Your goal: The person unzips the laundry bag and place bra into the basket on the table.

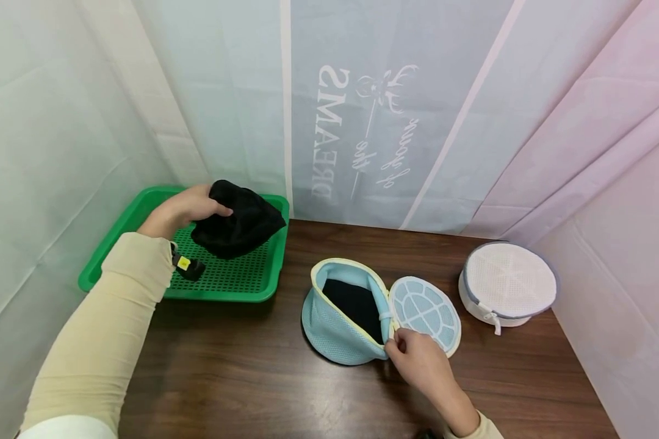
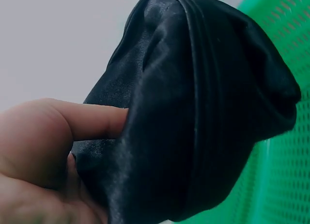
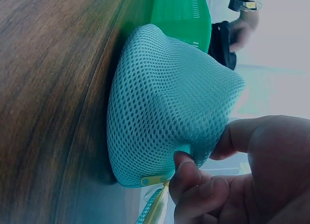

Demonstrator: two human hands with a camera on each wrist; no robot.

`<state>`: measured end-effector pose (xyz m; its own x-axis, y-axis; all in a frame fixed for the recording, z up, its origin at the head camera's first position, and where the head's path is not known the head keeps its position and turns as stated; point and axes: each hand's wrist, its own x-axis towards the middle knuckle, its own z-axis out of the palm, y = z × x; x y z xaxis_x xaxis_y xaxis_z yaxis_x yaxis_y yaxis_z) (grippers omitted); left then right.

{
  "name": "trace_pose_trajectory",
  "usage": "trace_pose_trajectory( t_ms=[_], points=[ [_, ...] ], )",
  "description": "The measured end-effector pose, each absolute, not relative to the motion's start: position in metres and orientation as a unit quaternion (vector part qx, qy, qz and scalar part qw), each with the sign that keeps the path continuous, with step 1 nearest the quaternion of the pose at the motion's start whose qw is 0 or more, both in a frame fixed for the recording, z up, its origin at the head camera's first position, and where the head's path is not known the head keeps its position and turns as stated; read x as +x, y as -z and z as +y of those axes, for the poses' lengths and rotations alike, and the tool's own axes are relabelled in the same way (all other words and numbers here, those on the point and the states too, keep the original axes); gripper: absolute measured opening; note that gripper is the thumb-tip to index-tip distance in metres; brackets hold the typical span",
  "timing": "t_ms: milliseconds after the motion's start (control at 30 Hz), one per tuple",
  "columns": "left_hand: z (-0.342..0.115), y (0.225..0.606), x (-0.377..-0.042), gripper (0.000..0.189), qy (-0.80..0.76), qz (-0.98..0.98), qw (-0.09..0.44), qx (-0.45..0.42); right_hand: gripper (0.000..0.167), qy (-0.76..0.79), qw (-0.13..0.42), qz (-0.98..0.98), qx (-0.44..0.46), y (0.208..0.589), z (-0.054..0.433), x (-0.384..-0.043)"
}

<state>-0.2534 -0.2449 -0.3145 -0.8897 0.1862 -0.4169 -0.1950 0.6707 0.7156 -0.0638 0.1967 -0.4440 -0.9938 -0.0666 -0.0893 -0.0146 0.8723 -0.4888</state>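
Observation:
My left hand (image 1: 181, 210) grips a folded black satiny cloth piece (image 1: 240, 222) above the green basket (image 1: 277, 262). A stitched seam runs down this cloth (image 2: 193, 88) in the left wrist view; its exact kind is unclear. With curled fingers, my right hand (image 1: 421, 360) pinches the rim of a light-blue mesh laundry bag (image 1: 332, 332) near its zipper. The bag stands unzipped on the table, its round lid (image 1: 425, 311) folded out to the right. Black material (image 1: 354, 305) lies inside. In the right wrist view, thumb and fingers hold the mesh wall (image 3: 160, 103).
A white round mesh laundry bag (image 1: 511, 280), its lid on and a zipper pull in front, stands at the right on the brown wooden table (image 1: 241, 366). Printed fabric curtains (image 1: 384, 122) hang behind and at both sides. A dark wrist camera (image 1: 189, 268) hangs below the left wrist.

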Motion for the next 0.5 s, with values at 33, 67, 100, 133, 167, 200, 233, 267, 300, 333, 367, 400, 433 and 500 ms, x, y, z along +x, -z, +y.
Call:
trace_pose_trajectory(
  t_ms=[33, 67, 100, 133, 167, 200, 233, 267, 300, 333, 367, 400, 433, 500],
  points=[
    [-0.249, 0.316, -0.255, 0.086, -0.402, 0.884, 0.239, -0.008, 0.028, 0.252, 0.052, 0.966, -0.02, 0.444, 0.197, -0.064],
    [-0.253, 0.319, -0.256, 0.086, -0.397, 0.884, 0.245, -0.014, 0.028, 0.252, 0.052, 0.966, -0.02, 0.444, 0.197, -0.064],
    [-0.256, 0.321, -0.256, 0.086, -0.392, 0.885, 0.251, -0.017, 0.028, 0.253, 0.052, 0.966, -0.02, 0.444, 0.197, -0.064],
    [-0.259, 0.323, -0.257, 0.085, -0.385, 0.887, 0.257, -0.018, 0.028, 0.252, 0.051, 0.966, -0.02, 0.444, 0.196, -0.064],
    [-0.262, 0.326, -0.258, 0.084, -0.378, 0.888, 0.263, -0.02, 0.028, 0.252, 0.05, 0.966, -0.02, 0.443, 0.196, -0.064],
    [-0.263, 0.328, -0.259, 0.083, -0.37, 0.889, 0.269, -0.019, 0.028, 0.252, 0.05, 0.966, -0.02, 0.443, 0.196, -0.064],
    [-0.265, 0.331, -0.259, 0.084, -0.365, 0.889, 0.275, -0.019, 0.028, 0.252, 0.049, 0.966, -0.02, 0.443, 0.196, -0.064],
    [-0.266, 0.334, -0.26, 0.085, -0.36, 0.889, 0.281, -0.018, 0.028, 0.251, 0.05, 0.966, -0.02, 0.443, 0.196, -0.064],
    [-0.267, 0.336, -0.261, 0.086, -0.358, 0.889, 0.286, -0.018, 0.028, 0.251, 0.05, 0.967, -0.021, 0.443, 0.196, -0.064],
    [-0.267, 0.339, -0.262, 0.087, -0.356, 0.888, 0.291, -0.017, 0.028, 0.251, 0.051, 0.967, -0.021, 0.443, 0.196, -0.064],
    [-0.267, 0.341, -0.263, 0.089, -0.355, 0.887, 0.296, -0.017, 0.028, 0.25, 0.051, 0.967, -0.021, 0.443, 0.196, -0.064],
    [-0.268, 0.342, -0.264, 0.09, -0.352, 0.886, 0.301, -0.017, 0.028, 0.25, 0.052, 0.967, -0.021, 0.443, 0.196, -0.064],
    [-0.268, 0.344, -0.264, 0.091, -0.349, 0.886, 0.305, -0.016, 0.028, 0.25, 0.051, 0.967, -0.021, 0.443, 0.196, -0.064],
    [-0.268, 0.347, -0.267, 0.091, -0.339, 0.888, 0.312, -0.012, 0.028, 0.251, 0.051, 0.967, -0.022, 0.443, 0.195, -0.064]
  ],
)
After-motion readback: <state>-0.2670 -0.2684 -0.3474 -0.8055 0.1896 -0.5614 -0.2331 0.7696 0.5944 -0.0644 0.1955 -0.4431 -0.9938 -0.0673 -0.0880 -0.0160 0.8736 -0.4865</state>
